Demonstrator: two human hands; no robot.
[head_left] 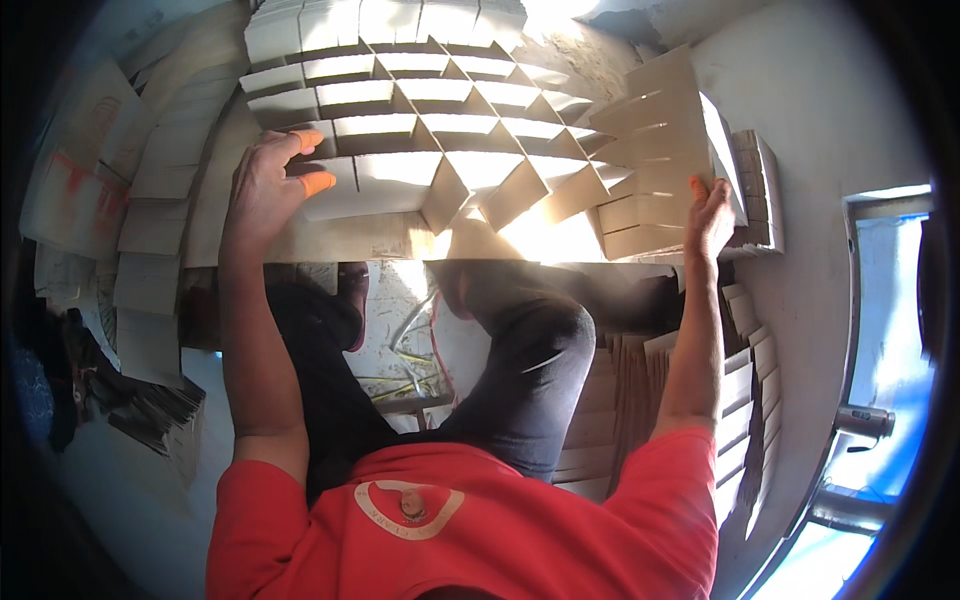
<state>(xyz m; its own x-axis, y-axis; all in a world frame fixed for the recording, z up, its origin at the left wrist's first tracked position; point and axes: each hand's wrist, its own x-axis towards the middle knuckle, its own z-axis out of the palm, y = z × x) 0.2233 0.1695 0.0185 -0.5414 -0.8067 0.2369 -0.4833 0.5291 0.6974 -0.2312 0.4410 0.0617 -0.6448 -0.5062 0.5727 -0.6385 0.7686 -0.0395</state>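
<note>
On the table (330, 242) before me stands a pale cardboard grid (465, 128), a cardboard stack (650, 150) at its right. My left hand (268, 175) is spread at the grid's left end; my right hand (711, 212) touches the stack, its grip unclear.

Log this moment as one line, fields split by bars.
left hand: open, beside cardboard grid | right hand: against edge of cardboard panels | grid: strips crossing, on work surface
</note>
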